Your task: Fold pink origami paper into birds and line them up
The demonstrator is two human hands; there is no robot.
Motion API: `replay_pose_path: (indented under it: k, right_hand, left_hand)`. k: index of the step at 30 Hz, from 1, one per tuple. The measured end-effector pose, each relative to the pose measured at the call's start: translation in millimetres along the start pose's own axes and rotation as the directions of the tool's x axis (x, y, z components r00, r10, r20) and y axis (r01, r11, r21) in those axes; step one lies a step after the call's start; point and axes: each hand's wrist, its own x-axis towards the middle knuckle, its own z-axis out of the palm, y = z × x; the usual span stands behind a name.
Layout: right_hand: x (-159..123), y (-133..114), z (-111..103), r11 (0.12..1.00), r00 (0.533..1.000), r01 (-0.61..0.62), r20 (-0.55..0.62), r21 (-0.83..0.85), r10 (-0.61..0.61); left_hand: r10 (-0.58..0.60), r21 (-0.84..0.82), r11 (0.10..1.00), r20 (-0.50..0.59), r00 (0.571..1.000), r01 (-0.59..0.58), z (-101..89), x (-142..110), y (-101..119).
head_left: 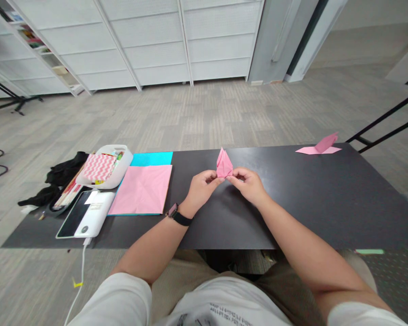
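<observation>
A small pink folded paper (224, 164) with a pointed top stands upright between my hands, above the middle of the dark table. My left hand (204, 186) pinches its lower left corner between thumb and fingers. At the lower right corner, my right hand (247, 182) pinches it the same way. Both thumbs almost meet below the paper's bottom edge. Another pink paper piece (321, 146), folded with a raised flap, lies near the table's far right corner.
Pink square sheets (141, 190) lie over blue ones (153, 158) on the left. Beside them are a white basket (120, 174) with a zigzag-patterned item, a phone (75, 216), a white power bank (95, 215) with a cable, and black cloth (66, 170). The dark tabletop (292, 199) extends right.
</observation>
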Motion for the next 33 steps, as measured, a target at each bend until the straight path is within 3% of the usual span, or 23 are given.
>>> replay_pose_path:
  k: [3, 10, 15, 19, 22, 25, 28, 30, 33]
  right_hand:
    - [0, -1, -1, 1.000, 1.000, 0.015, -0.022, -0.013, -0.015]
    - [0, -4, -1, 0.997, 0.997, 0.082, -0.007, -0.015, -0.082]
    - [1, -4, -2, 0.994, 0.996, 0.088, 0.003, 0.058, -0.088]
    - [4, -7, -9, 0.994, 0.998, 0.054, -0.019, 0.090, -0.053]
    - [3, -9, -13, 0.969, 0.994, -0.087, 0.083, 0.233, 0.069]
    - [0, -12, -14, 0.849, 0.926, -0.328, 0.320, 0.414, 0.201]
    - [-5, -15, -13, 0.705, 0.799, -0.528, 0.557, 0.473, 0.225]
    - [-7, -15, -11, 0.656, 0.726, -0.598, 0.658, 0.461, 0.200]
    - [-8, -14, -10, 0.647, 0.653, -0.637, 0.739, 0.418, 0.166]
  left_hand:
    - [-0.007, -0.078, 0.997, 0.022, 1.000, 0.008, 1.0, 0, 1]
    - [0.085, 0.158, 0.985, -0.081, 0.993, -0.072, -3.4, 0, 3]
    - [0.146, 0.191, 0.973, -0.083, 0.986, -0.127, -4.9, -2, 7]
    - [0.156, 0.081, 0.984, -0.004, 0.988, -0.156, -6.3, -2, 10]
    - [0.153, -0.081, 0.985, 0.037, 0.988, -0.149, -8.3, 0, 9]
    - [0.137, -0.260, 0.960, 0.124, 0.983, -0.101, -9.9, 1, 9]
    - [0.112, -0.364, 0.931, 0.256, 0.960, -0.011, -10.5, -1, 12]
    - [0.104, -0.377, 0.926, 0.318, 0.942, 0.025, -10.5, -2, 15]
    - [0.118, -0.369, 0.929, 0.332, 0.936, 0.014, -10.5, -4, 18]
